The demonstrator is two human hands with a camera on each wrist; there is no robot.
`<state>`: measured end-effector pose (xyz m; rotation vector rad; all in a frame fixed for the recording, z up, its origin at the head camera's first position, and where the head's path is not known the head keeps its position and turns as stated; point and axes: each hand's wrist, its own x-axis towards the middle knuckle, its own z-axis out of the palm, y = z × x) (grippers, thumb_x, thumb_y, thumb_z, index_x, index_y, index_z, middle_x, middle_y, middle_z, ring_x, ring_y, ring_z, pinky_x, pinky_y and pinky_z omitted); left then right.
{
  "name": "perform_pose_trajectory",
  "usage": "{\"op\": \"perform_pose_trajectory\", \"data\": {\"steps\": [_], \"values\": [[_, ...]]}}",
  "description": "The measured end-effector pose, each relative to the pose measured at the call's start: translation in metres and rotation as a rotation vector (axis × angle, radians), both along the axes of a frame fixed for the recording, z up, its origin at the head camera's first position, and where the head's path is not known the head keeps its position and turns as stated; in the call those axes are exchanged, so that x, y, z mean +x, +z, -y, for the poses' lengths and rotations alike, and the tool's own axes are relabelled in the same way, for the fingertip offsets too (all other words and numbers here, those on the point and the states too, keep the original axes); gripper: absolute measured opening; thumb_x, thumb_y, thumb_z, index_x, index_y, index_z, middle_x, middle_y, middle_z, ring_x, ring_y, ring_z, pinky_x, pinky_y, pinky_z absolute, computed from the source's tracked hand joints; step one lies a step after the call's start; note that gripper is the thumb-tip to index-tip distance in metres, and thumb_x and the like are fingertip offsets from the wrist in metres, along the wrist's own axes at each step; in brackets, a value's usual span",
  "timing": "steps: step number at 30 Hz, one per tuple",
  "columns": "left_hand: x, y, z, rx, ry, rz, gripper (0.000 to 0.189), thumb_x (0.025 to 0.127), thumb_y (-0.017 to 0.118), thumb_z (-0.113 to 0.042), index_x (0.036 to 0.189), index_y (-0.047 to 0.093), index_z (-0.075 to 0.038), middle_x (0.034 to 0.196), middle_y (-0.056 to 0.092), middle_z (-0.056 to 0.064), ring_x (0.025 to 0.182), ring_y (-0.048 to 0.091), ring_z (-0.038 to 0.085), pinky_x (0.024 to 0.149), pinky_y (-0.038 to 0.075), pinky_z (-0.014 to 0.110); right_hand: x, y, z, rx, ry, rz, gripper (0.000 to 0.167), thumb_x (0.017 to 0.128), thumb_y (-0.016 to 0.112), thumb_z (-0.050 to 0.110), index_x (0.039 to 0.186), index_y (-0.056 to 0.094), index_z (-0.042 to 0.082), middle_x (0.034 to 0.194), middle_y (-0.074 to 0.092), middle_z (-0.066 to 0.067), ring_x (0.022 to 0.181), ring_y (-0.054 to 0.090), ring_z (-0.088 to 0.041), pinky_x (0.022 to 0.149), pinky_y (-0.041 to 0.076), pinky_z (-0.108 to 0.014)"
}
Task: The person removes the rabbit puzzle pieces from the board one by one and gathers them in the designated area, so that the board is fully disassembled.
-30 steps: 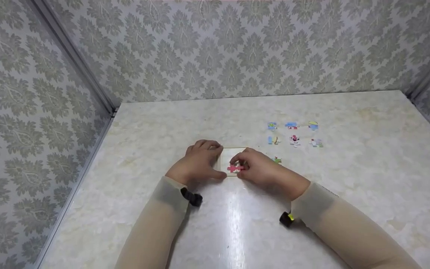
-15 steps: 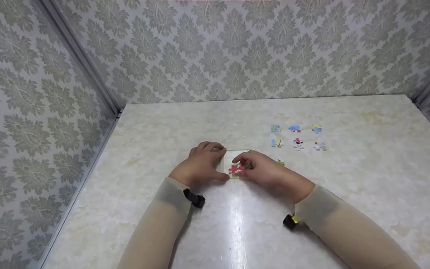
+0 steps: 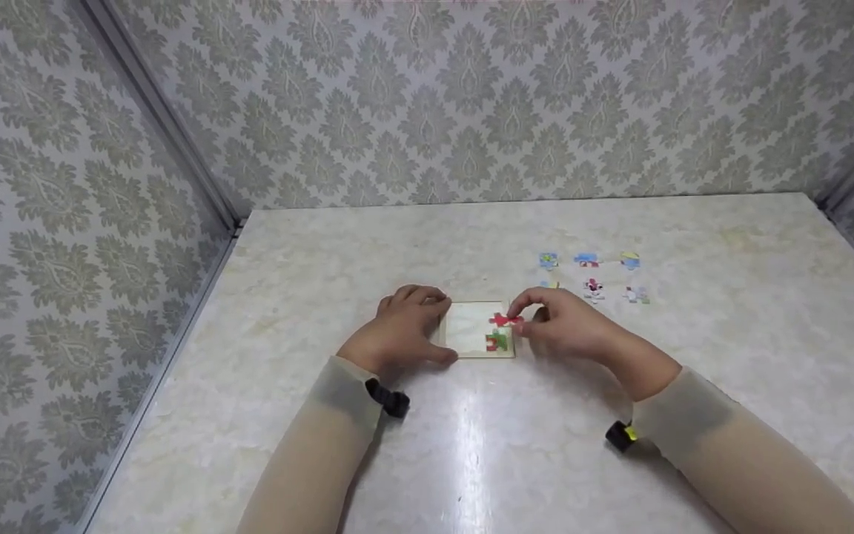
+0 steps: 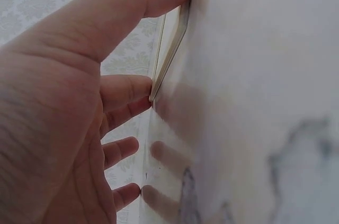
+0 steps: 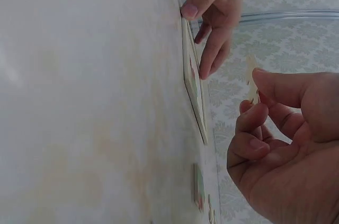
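A shallow wooden puzzle tray (image 3: pixel 464 326) lies flat on the table. My left hand (image 3: pixel 401 326) holds it at its left side, thumb on the near corner and index finger on the far corner, as the left wrist view (image 4: pixel 58 107) also shows. Between thumb and fingers my right hand (image 3: pixel 571 319) pinches a red jigsaw piece (image 3: pixel 501 320) over the tray's right side. The right wrist view shows this jigsaw piece (image 5: pixel 252 78) edge-on, raised off the tray. A green and red jigsaw piece (image 3: pixel 497 341) sits in the tray's near right corner.
Several loose jigsaw pieces (image 3: pixel 587 260) lie in rows on the table, right of and beyond the tray. One jigsaw piece (image 5: pixel 198 187) lies beside the tray in the right wrist view. Patterned walls (image 3: pixel 427 111) border the table at the back and sides.
My right hand has moved right and away from me with the red jigsaw piece, uncovering the green and red piece in the tray. My left hand has stayed on the tray.
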<state>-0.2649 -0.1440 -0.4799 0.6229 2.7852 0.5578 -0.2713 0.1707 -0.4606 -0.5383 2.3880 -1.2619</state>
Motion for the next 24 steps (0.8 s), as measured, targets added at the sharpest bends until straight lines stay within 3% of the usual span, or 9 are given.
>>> {"op": "perform_pose_trajectory", "data": {"steps": [5, 17, 24], "values": [[0.000, 0.002, -0.001, -0.003, 0.012, -0.004, 0.098, 0.094, 0.086, -0.051, 0.176, 0.045, -0.017, 0.181, 0.041, 0.003, 0.173, 0.024, 0.031, 0.141, 0.019, 0.062, -0.001, 0.005, -0.029, 0.002, -0.033, -0.016, 0.025, 0.109, 0.077, 0.023, 0.131, 0.076, 0.010, 0.124, 0.073, -0.013, 0.087, 0.062, -0.020, 0.072, 0.050, -0.027], [-0.001, 0.001, -0.004, -0.015, 0.016, -0.004, 0.099, 0.093, 0.086, -0.052, 0.175, 0.045, -0.017, 0.181, 0.041, 0.002, 0.174, 0.023, 0.032, 0.141, 0.017, 0.062, 0.000, 0.006, -0.091, 0.075, -0.155, -0.088, 0.029, 0.107, 0.081, 0.026, 0.132, 0.077, 0.012, 0.145, 0.068, -0.013, 0.096, 0.061, -0.020, 0.076, 0.051, -0.024], [0.001, 0.001, -0.002, -0.007, 0.018, -0.003, 0.100, 0.092, 0.088, -0.052, 0.175, 0.046, -0.016, 0.180, 0.042, 0.001, 0.173, 0.025, 0.030, 0.142, 0.018, 0.061, -0.001, 0.001, -0.111, 0.125, -0.162, -0.082, 0.029, 0.107, 0.081, 0.027, 0.132, 0.077, 0.012, 0.136, 0.071, -0.011, 0.093, 0.059, -0.019, 0.074, 0.050, -0.025]]}}
